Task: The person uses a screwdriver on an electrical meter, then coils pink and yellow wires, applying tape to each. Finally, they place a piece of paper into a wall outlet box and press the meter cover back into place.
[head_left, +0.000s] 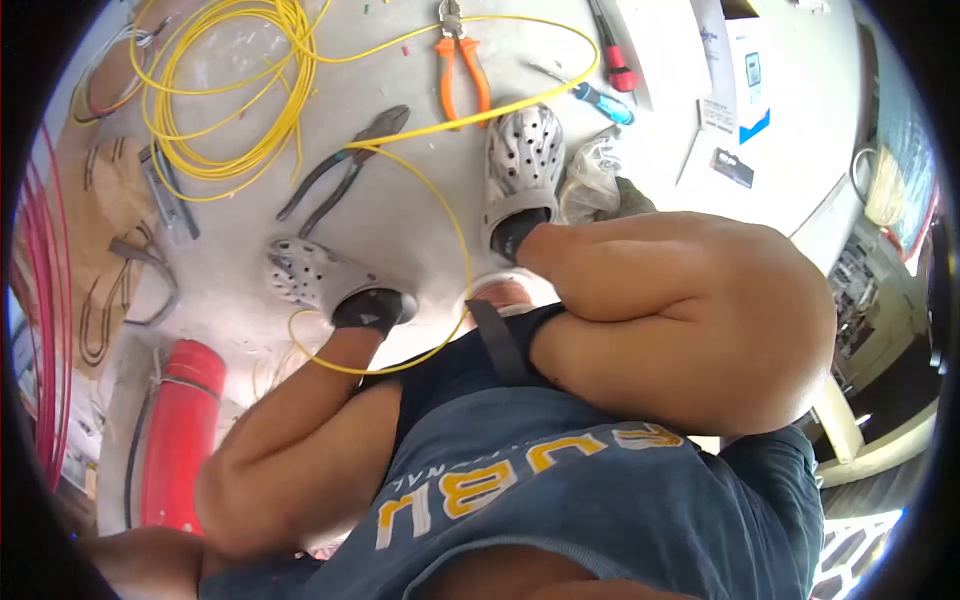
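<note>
Neither of my hands shows; part of my left arm (140, 562) enters at the lower left, and my right sleeve (775, 480) lies at the lower right. A coil of yellow wire (163, 95) rests on the floor, and a loose length of it curves across between my feet and over my lap. Beside the coil lie diagonal cutters with dark handles (346, 178). Further forward are pliers with orange handles (446, 80). To their right are a blue-handled screwdriver (605, 103) and a red-handled screwdriver (621, 75).
My clog-covered feet (525, 155) stand close to the tools, with a clear plastic bag (592, 180) by one foot. A white box (751, 80) is at upper right. A red cylinder (183, 440), brown cardboard (105, 215) and pink-red wires (45, 330) lie to the left.
</note>
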Demonstrator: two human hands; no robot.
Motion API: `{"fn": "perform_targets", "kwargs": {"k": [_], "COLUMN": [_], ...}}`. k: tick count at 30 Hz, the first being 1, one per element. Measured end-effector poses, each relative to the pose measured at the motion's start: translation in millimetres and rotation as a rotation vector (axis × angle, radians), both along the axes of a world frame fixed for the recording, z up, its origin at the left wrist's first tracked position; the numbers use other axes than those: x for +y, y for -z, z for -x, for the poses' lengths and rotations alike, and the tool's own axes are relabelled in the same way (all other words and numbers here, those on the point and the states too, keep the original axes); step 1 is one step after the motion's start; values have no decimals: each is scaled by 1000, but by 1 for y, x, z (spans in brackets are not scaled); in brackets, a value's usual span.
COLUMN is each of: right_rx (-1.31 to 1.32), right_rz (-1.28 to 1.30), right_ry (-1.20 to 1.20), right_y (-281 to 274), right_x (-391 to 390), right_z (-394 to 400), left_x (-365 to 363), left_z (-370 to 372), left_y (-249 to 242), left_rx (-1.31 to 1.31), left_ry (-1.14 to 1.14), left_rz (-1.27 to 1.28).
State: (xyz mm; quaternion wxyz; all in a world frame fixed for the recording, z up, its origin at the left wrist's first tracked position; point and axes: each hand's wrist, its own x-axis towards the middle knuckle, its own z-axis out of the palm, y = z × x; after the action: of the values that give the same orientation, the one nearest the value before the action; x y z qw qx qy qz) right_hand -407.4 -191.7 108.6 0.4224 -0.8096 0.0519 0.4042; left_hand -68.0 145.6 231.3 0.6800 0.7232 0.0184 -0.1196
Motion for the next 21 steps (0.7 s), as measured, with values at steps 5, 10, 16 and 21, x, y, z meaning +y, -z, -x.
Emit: {"fn": "perform_targets", "kwargs": {"k": [5, 10, 16, 21], "right_rx": [41, -16, -534, -994], "right_rz": [-124, 32, 424, 186], "right_ry": [-232, -295, -344, -638], "right_y": [9, -4, -19, -20], "right_x": [8, -1, -9, 204], "right_z": [-46, -104, -250, -308], "left_x": [31, 43, 201, 220], "left_z": [26, 161, 151, 190], "left_y": [21, 38, -65, -1], "left_rx": [246, 372, 57, -26], "left_ry": [415, 749, 294, -26], "left_rz": [13, 34, 310, 519]}}
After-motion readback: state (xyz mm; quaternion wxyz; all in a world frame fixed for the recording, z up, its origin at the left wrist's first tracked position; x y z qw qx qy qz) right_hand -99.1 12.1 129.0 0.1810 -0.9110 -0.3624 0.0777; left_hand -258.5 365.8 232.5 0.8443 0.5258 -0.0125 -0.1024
